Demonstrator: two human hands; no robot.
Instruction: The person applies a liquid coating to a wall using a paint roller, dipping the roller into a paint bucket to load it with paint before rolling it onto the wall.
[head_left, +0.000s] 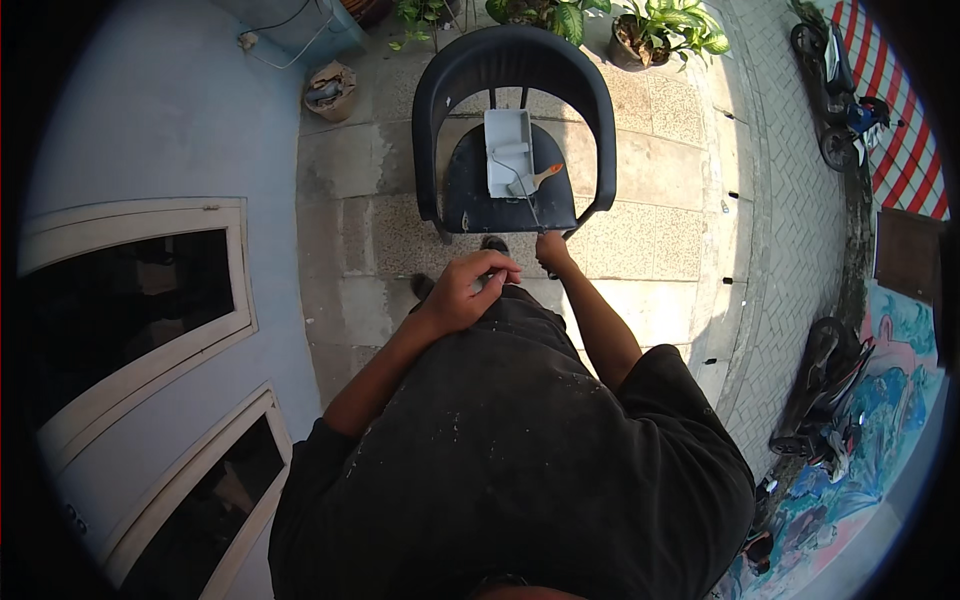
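Observation:
My right hand (553, 253) grips the handle of a paint roller; most of the handle is hidden by the fingers. The roller's wire frame (529, 201) runs up to its pale sleeve (511, 150), which lies in a white paint tray (496, 127). That tray sits on the seat of a black armchair (480, 214). A paintbrush (549, 175) with an orange-tipped handle rests across the tray's right side. In front of my torso, my left hand (469, 291) is loosely curled, thumb and fingers apart, with nothing visible in it.
A light blue wall (187, 142) with pale-framed windows (244, 277) runs along the left. Beside it stands a paper bag or sack (330, 91). Potted plants (637, 45) line the far side. On the right, motorcycles (836, 97) are parked past a paved lane (802, 247).

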